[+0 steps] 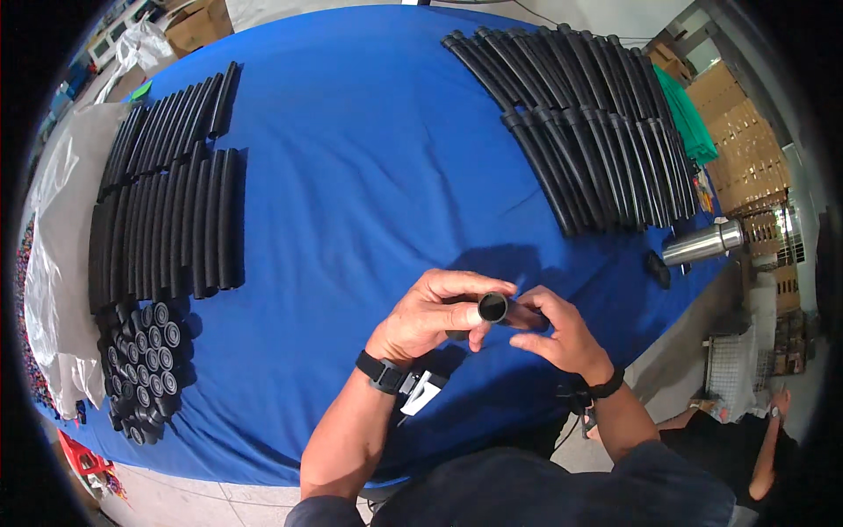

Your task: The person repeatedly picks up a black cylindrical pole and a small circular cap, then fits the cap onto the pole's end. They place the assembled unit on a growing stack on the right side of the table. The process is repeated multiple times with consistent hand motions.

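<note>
A black tube (493, 306) points its hollow end up toward me, and most of its length is foreshortened out of sight. My left hand (430, 312) is closed around it, thumb and forefinger near the rim. A bit of something dark shows beneath the left fingers. Close to the tube's right side is my right hand (566, 334), its thumb and curved fingers apart with a gap between them. Whether its fingertips touch the tube is hidden. Both hands are above the blue cloth (378, 202) of the table.
Rows of black tubes (158, 220) lie at the left, beside a pile of round black caps (154, 360) and a white plastic sheet (66, 263). Capped black tubes (606, 158) fill the far right. A metal cylinder (702, 243) lies at the right edge. Another person's arm (768, 448) shows lower right.
</note>
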A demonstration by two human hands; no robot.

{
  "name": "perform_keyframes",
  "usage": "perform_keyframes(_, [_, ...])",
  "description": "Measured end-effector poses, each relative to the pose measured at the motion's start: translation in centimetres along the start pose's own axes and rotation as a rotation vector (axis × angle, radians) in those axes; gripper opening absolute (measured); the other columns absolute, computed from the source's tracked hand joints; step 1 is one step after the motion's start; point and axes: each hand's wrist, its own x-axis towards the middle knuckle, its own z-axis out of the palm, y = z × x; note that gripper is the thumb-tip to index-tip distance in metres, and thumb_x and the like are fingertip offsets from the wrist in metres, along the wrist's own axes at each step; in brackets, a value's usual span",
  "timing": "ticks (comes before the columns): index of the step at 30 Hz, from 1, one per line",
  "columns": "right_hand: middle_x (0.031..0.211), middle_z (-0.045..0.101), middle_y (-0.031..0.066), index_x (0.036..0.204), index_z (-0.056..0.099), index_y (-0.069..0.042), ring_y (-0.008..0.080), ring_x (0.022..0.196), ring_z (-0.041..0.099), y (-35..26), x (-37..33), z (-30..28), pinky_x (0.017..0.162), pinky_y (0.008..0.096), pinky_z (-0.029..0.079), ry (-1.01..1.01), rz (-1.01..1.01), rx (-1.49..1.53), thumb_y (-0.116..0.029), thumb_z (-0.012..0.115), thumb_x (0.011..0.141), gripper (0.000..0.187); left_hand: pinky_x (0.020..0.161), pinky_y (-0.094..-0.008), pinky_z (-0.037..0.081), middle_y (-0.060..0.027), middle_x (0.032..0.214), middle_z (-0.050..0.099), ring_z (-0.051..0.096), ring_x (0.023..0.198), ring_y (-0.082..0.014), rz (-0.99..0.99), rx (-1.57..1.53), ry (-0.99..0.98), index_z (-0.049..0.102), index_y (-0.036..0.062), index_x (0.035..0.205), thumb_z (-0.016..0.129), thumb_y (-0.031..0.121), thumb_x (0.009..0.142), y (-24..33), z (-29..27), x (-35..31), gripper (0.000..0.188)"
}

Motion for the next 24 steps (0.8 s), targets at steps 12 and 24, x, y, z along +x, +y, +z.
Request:
perform_keyframes(12, [0.083, 0.062, 0.0064, 0.121, 0.059, 0.000, 0.0128, 0.064, 0.060, 1.0, -1.5, 0.6, 0.056, 0.0271, 0.050, 0.097, 0.327, 0.800, -0.031, 0.057, 0.106, 0.035, 0.070, -0.0366, 0.066, -0.0220, 0.113, 0.066, 0.075, 0.087, -0.0359, 0.162, -0.564, 0.180, 0.053, 0.0023, 0.127, 0.040, 0.035, 0.111, -0.5, -1.6, 0.8, 0.038])
perform_keyframes(24, [0.084, 0.063, 0.0061, 0.123, 0.059, 0.002, 0.0107, 0.065, 0.059, 0.2, -2.7, 1.5, 0.055, 0.0249, 0.049, 0.023, 0.330, 0.698, -0.021, 0.054, 0.105, 0.029, 0.060, -0.0333, 0.062, -0.0188, 0.108, 0.063, 0.071, 0.078, -0.0294, 0.137, -0.384, 0.355, 0.056, 0.0076, 0.123, 0.044, 0.041, 0.109, -0.4, -1.3, 0.3, 0.038])
